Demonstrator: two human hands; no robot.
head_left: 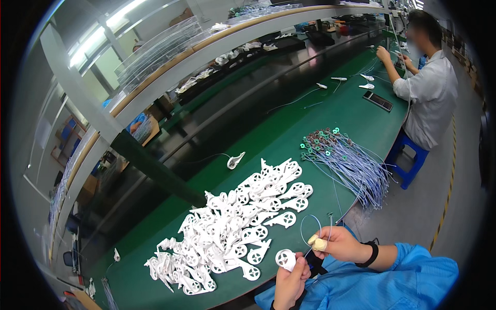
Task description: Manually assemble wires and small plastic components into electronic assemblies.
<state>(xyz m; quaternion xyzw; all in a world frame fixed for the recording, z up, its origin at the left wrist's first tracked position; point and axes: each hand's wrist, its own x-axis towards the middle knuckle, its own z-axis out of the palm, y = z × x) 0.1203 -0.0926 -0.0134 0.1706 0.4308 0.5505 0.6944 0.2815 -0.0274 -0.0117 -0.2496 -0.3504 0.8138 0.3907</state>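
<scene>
My left hand (292, 281) is closed around a white plastic housing (285, 258), whose round spoked end sticks up above the fingers. Just to its right, my right hand (338, 245) pinches a thin pale-blue cable (302, 233). Pale yellow covers sit on the tips of its thumb and finger. The cable bends in a loop over the hands and runs down toward the housing; where it meets the housing is hidden by my fingers. A big heap of similar white housings (222, 227) lies on the green table (330, 199), left of my hands.
Beyond my right hand lies a bundle of pale-blue cables (356, 168) with green and brown ends. One white housing (235, 160) lies apart near a dark post (155, 168). Farther right, a co-worker (429, 82) sits on a blue stool (408, 157) near a dark phone-like device (377, 101).
</scene>
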